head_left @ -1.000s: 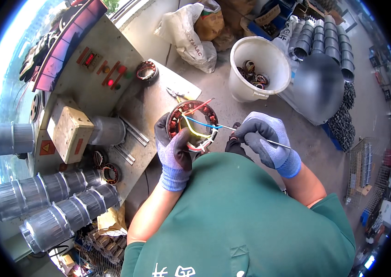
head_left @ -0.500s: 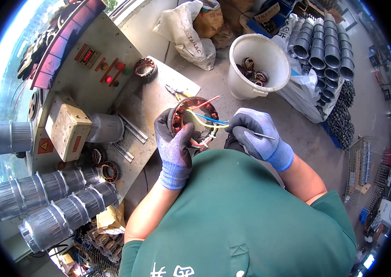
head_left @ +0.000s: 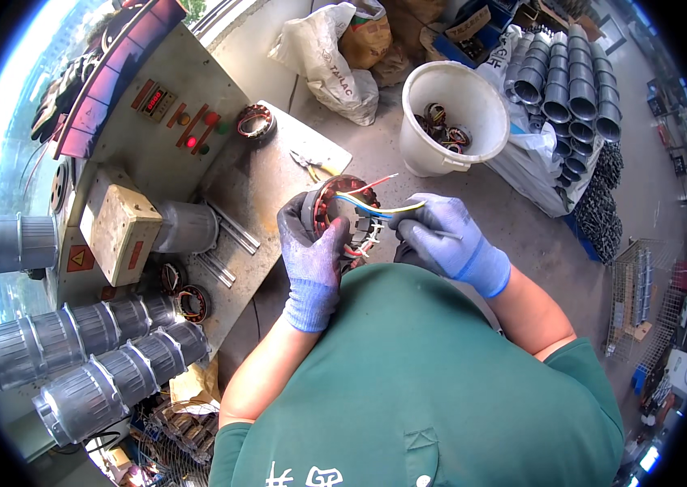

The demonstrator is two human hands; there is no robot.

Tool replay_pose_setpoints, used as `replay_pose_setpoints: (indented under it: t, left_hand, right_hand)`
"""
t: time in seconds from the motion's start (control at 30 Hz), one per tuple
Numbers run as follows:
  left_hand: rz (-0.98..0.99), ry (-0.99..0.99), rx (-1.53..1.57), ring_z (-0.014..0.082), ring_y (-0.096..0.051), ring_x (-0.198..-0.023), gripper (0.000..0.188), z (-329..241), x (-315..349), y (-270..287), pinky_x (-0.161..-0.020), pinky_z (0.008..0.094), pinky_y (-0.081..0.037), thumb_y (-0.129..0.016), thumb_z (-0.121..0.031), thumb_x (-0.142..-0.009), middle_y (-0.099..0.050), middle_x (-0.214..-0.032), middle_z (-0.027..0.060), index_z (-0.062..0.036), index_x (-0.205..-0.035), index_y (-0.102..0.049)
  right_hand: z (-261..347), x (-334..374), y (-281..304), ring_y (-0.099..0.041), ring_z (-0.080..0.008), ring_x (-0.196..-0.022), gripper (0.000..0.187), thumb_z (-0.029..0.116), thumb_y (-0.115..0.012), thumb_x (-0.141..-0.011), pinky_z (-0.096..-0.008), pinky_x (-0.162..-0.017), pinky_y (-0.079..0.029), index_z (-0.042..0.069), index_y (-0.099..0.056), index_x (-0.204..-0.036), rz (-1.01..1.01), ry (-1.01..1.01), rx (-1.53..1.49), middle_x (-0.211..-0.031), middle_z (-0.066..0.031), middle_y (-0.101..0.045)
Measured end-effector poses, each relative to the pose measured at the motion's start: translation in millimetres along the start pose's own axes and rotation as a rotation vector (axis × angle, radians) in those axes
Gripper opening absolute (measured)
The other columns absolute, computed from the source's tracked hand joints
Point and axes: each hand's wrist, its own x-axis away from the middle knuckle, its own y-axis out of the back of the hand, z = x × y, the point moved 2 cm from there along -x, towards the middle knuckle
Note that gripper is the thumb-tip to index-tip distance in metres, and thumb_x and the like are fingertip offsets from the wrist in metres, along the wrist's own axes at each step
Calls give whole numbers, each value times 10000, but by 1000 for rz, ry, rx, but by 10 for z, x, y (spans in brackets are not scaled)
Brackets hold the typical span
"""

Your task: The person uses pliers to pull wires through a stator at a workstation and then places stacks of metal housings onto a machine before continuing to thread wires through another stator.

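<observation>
My left hand (head_left: 308, 250), in a grey-blue work glove, is closed round a motor stator (head_left: 319, 213), a dark ring with reddish-brown windings inside and white lacing along its lower side. A red wire (head_left: 374, 183) sticks out freely from the ring. Blue and yellow wires (head_left: 368, 208) run across its opening to my right hand (head_left: 446, 235), also gloved, whose fingers are pinched at their ends. A thin metal rod (head_left: 447, 234) lies across the palm of that hand, mostly hidden by the glove.
Pliers (head_left: 308, 162) and another stator (head_left: 256, 122) lie on the metal bench (head_left: 278, 150). Beyond my hands stands a white bucket (head_left: 467, 105) with several stators. Grey motor housings (head_left: 128, 369) are stacked at left; metal tubes (head_left: 571, 89) are piled at far right.
The blue and yellow wires have swung upward and right, the yellow end now over my right fingers. The red wire tilts higher. The stator has turned slightly; the rod shows less.
</observation>
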Motion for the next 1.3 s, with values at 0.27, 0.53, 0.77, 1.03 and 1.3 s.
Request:
replay_pose_setpoints:
  t: [0.27,0.53,0.77,1.03,1.3]
  left_hand:
    - [-24,18,14,141,-607,-893,480,25,-4,-29,-715,266,-576,-685,27,-832,-565,-1142,126,0,-1255,-462]
    - [-25,109,194,170,-637,-899,391,101,-52,91,-756,301,-589,-635,-15,-897,-608,-1095,117,6,-1250,-470]
    - [29,39,172,189,-633,-982,446,109,-26,180,-836,337,-576,-597,-69,-873,-600,-1158,144,38,-1284,-461]
    - [71,-53,286,229,-650,-1028,514,-5,-47,143,-937,367,-551,-635,-129,-813,-640,-1157,171,45,-1270,-475]
    - [107,-64,263,225,-624,-1110,538,57,-67,187,-1015,365,-490,-644,-149,-803,-636,-1205,155,36,-1287,-497]
  right_hand:
    - [12,18,-75,-572,-385,-707,131,81,-648,-840,-461,-657,-487,-8,-600,-924,-71,403,399,-798,-176,-567]
    - [117,30,62,-587,-360,-735,189,32,-647,-802,-446,-668,-489,5,-645,-989,-235,397,456,-832,-156,-582]
    - [136,61,71,-639,-376,-761,137,-12,-631,-795,-418,-685,-517,-9,-658,-930,-102,315,142,-838,-193,-638]
    - [124,46,72,-639,-291,-779,169,-8,-595,-825,-368,-716,-521,-35,-672,-973,-214,337,21,-886,-166,-648]
    - [123,-42,110,-617,-199,-795,192,43,-558,-876,-324,-736,-510,-41,-677,-1002,-151,248,-155,-906,-129,-641]
